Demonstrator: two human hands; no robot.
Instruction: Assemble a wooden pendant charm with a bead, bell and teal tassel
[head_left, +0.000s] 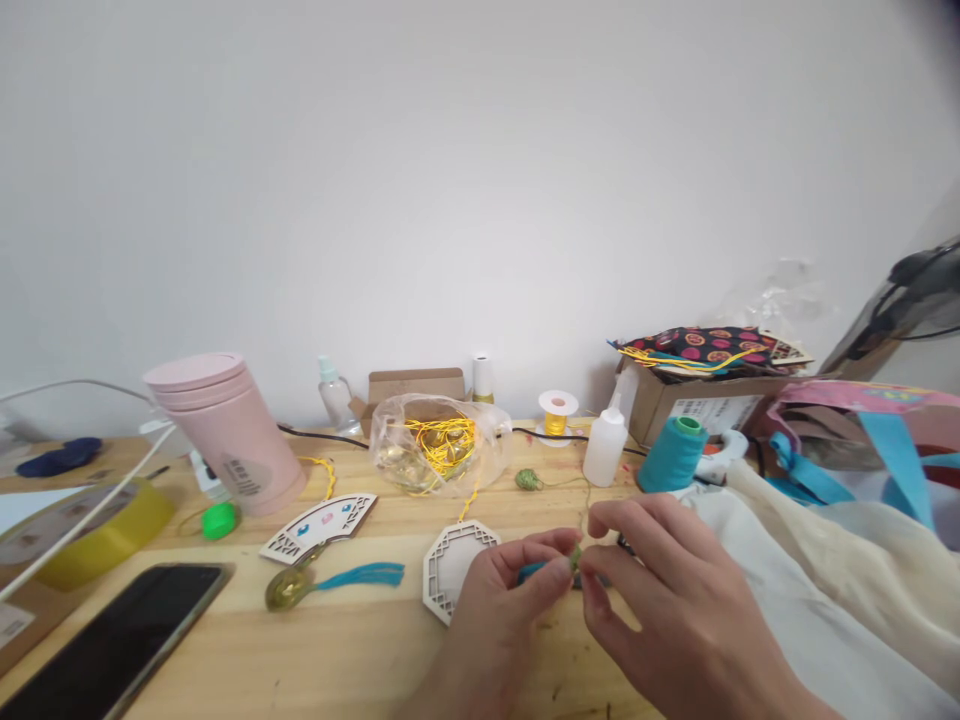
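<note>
My left hand (517, 590) is closed in a pinch around a small blue tassel (531, 571), whose blue strands show between the fingers. A bit of green thread (575, 556) sits at the tassel's end, between both hands' fingertips. My right hand (675, 590) pinches this thread, its fingertips nearly touching the left ones. The thread runs up from the fingers to a small green thread ball (527, 480) on the table. Partly behind my left hand lies an octagonal wooden frame (442, 570) with a yellow cord. Something dark under the fingers is too hidden to name.
A fan-shaped pendant (319, 528) with a blue tassel lies left, near a phone (120, 640) and a pink tumbler (225, 430). Behind stand a bag of yellow cords (442, 445), a squeeze bottle (604, 447) and a teal thread cone (671, 455). Pale cloth (847, 590) covers the right.
</note>
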